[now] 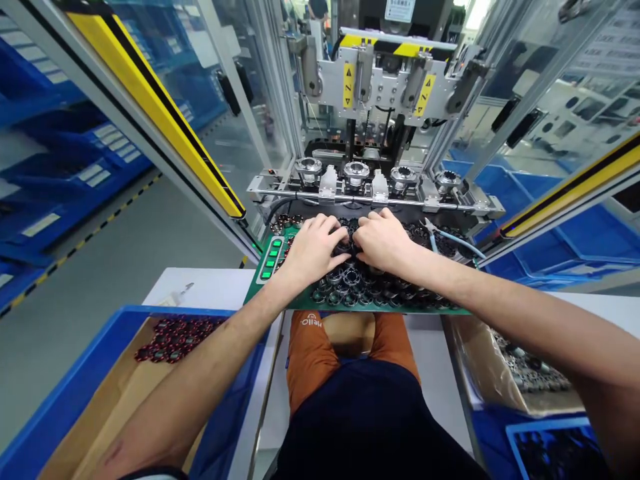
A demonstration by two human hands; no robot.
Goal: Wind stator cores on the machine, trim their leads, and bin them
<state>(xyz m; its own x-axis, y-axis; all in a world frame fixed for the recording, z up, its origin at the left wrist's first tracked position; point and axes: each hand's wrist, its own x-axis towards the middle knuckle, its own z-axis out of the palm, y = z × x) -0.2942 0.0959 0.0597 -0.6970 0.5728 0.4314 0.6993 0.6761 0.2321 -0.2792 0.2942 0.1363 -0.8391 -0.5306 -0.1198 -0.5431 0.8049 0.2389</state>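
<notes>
Both hands are over a crowded layer of dark ring-shaped metal parts (351, 277) on a green work surface (255, 288). My left hand (316, 248) has its thumb and fingers curved apart around a dark part, which is mostly hidden. Close beside it on the right, my right hand (383, 239) is closed, fingertips pressed together at the same spot; what they hold is too hidden to name. Blue-handled cutters (433, 233) lie just right of my right hand.
Behind the hands stands a machine with a row of round metal fixtures (357, 172). Left is a blue bin (117, 333) with red-and-black parts (175, 339); right is a cardboard box (480, 363) of metal parts. Yellow-black posts (170, 120) flank the station.
</notes>
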